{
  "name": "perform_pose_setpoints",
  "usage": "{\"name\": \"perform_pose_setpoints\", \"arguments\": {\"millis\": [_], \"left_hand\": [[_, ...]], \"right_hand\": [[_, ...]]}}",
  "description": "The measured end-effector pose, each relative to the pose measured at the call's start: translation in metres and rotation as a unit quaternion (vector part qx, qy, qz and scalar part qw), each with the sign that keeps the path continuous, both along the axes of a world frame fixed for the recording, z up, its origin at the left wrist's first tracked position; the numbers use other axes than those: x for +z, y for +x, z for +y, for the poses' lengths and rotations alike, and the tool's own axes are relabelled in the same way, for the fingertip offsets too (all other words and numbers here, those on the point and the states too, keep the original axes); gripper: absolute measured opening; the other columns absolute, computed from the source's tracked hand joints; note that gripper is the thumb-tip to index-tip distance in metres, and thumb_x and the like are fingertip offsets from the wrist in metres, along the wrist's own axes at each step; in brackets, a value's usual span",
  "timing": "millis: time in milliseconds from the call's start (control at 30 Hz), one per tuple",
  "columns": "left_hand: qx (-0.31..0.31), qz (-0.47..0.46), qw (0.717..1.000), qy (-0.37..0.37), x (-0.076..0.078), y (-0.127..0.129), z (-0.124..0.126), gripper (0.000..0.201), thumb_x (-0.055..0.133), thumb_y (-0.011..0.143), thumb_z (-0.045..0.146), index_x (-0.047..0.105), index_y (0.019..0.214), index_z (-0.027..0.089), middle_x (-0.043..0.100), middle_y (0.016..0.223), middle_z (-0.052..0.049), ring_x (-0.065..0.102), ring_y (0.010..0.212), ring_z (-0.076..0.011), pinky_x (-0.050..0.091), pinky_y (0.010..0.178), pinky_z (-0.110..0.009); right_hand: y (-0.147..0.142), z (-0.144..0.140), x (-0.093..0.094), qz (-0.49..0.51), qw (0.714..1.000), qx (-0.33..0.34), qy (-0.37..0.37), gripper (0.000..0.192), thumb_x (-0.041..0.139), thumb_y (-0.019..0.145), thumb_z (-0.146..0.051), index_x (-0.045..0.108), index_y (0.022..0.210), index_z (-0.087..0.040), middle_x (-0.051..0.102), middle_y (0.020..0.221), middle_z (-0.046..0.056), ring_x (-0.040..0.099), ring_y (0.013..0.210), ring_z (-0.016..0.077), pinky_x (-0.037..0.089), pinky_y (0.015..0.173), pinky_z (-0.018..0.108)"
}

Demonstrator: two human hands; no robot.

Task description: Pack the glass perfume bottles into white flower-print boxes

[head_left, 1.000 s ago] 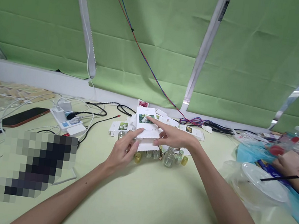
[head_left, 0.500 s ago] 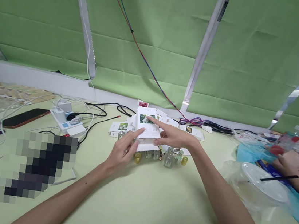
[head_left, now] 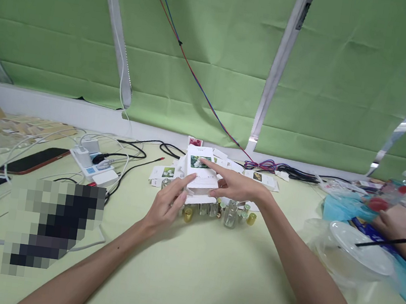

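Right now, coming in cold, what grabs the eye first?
The white box with a flower picture, centre, in the left hand and right hand. Small glass bottles stand just below it in view; green blinds fill the background.

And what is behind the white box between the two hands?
Past the white box, a pink-pictured item and some white packaging show; whatever lies directly behind it is covered.
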State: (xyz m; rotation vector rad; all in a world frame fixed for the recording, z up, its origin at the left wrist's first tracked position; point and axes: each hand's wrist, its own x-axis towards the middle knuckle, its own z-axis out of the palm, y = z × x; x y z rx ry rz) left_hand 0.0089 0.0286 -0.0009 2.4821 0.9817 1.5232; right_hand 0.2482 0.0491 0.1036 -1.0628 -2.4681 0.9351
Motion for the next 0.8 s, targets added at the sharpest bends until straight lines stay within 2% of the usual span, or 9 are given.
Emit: {"name": "perform_pose_setpoints", "arguments": {"millis": [100, 300, 433, 533, 700, 800], "left_hand": [[-0.016, -0.001, 1.0, -0.015, -0.0026, -0.0019, 0.0024, 0.047, 0.041, 0.103, 0.035, 0.049, 0.146, 0.016, 0.058, 0.081, -0.001, 0.053, 0.07, -0.0141, 0.046, 0.064, -0.026], [-0.027, -0.006, 0.998, -0.051, -0.0075, -0.0033, 0.0043, 0.052, 0.049, 0.099, 0.037, 0.046, 0.147, 0.018, 0.062, 0.088, -0.002, 0.056, 0.07, -0.0136, 0.049, 0.063, -0.026], [-0.022, -0.014, 0.997, -0.071, -0.0071, -0.0023, 0.0025, 0.051, 0.05, 0.098, 0.035, 0.045, 0.146, 0.02, 0.063, 0.095, -0.003, 0.06, 0.071, -0.0135, 0.049, 0.062, -0.025], [-0.017, -0.015, 0.997, -0.079, -0.0065, -0.0015, 0.0019, 0.049, 0.049, 0.099, 0.035, 0.045, 0.145, 0.019, 0.064, 0.1, -0.004, 0.061, 0.072, -0.0134, 0.05, 0.063, -0.026], [-0.007, -0.019, 0.996, -0.085, -0.005, 0.0002, 0.0013, 0.046, 0.044, 0.101, 0.037, 0.047, 0.143, 0.019, 0.064, 0.111, -0.009, 0.061, 0.072, -0.0133, 0.051, 0.062, -0.026], [0.004, -0.025, 0.997, -0.079, -0.0036, 0.0014, 0.0006, 0.045, 0.041, 0.102, 0.039, 0.049, 0.141, 0.019, 0.064, 0.112, -0.009, 0.058, 0.067, -0.0116, 0.048, 0.058, -0.025]], "right_hand": [[0.0007, 0.001, -0.0011, 0.001, 1.0, 0.004, 0.0, 0.095, 0.068, 0.086, -0.022, 0.013, 0.162, -0.036, 0.045, 0.156, 0.008, 0.061, 0.079, 0.0144, 0.052, 0.083, 0.037], [0.0002, 0.0026, -0.0033, 0.004, 1.0, 0.001, -0.007, 0.097, 0.069, 0.086, -0.023, 0.011, 0.163, -0.037, 0.051, 0.151, 0.008, 0.064, 0.082, 0.0171, 0.053, 0.081, 0.037], [-0.0011, 0.0023, -0.0033, 0.01, 1.0, 0.003, -0.007, 0.097, 0.07, 0.086, -0.023, 0.013, 0.162, -0.039, 0.041, 0.16, 0.007, 0.064, 0.081, 0.0155, 0.054, 0.082, 0.037], [-0.001, 0.0024, -0.0032, 0.015, 1.0, 0.007, -0.015, 0.097, 0.07, 0.086, -0.023, 0.012, 0.162, -0.04, 0.039, 0.161, 0.008, 0.065, 0.079, 0.0146, 0.054, 0.083, 0.037], [0.0001, 0.0028, -0.0034, 0.013, 1.0, 0.005, -0.022, 0.097, 0.07, 0.086, -0.023, 0.012, 0.163, -0.037, 0.049, 0.152, 0.01, 0.066, 0.082, 0.0161, 0.055, 0.082, 0.036], [0.0, 0.0021, -0.0024, 0.013, 0.999, 0.001, -0.031, 0.097, 0.068, 0.085, -0.02, 0.012, 0.163, -0.035, 0.054, 0.145, 0.011, 0.067, 0.084, 0.0166, 0.055, 0.083, 0.036]]}}
